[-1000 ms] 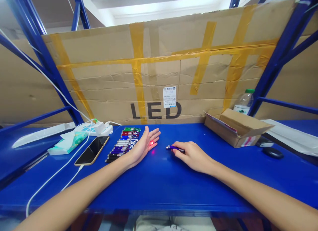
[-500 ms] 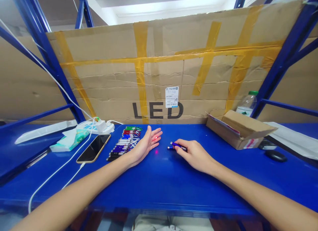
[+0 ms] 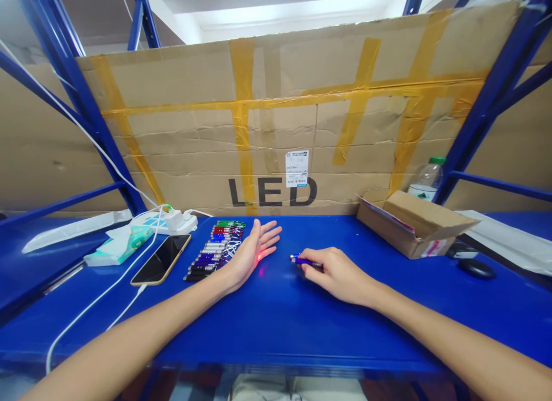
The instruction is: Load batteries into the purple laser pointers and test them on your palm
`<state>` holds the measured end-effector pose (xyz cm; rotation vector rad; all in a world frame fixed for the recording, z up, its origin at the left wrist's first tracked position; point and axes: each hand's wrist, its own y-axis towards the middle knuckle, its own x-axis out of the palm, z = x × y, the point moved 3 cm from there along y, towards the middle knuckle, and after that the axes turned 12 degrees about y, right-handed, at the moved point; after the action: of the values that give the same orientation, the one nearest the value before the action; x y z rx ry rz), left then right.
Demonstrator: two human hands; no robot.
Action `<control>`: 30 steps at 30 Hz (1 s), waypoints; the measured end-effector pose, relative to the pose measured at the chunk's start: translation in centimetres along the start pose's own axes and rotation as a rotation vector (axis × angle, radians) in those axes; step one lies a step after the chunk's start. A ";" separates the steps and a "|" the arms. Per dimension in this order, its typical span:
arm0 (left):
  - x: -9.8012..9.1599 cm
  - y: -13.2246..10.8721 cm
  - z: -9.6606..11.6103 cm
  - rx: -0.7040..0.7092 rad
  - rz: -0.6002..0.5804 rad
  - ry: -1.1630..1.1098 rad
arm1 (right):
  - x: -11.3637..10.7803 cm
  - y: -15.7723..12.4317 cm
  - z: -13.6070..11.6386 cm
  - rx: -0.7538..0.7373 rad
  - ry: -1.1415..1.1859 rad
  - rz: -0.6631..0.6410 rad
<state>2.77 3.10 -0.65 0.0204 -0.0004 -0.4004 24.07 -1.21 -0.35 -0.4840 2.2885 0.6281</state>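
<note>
My right hand [image 3: 334,270] rests on the blue table [image 3: 276,315] and grips a small purple laser pointer [image 3: 302,261], its tip aimed left. My left hand [image 3: 252,250] stands on its edge with the palm facing right and the fingers stretched out. A red light spot glows on that palm near the table. Just left of my left hand lies a row of several small pointers [image 3: 213,249] in purple, blue, red and green, with key rings.
A phone [image 3: 161,259] on a white cable lies left of the row, beside a tissue pack [image 3: 119,245] and a power strip [image 3: 166,220]. An open cardboard box [image 3: 411,223], a bottle [image 3: 425,180] and a mouse [image 3: 475,269] are at the right. A taped cardboard wall stands behind.
The red spot has dropped from my left fingers to the lower palm. My right hand has shifted the pointer slightly lower and nearer.
</note>
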 end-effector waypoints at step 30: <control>0.0 -0.1 -0.1 -0.014 0.023 -0.014 | 0.3 0.0 -0.1 -0.005 -0.035 -0.056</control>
<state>2.68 2.99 -0.74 0.0037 -0.0114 -0.3780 23.80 -1.31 -0.46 -0.5336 2.2331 0.6099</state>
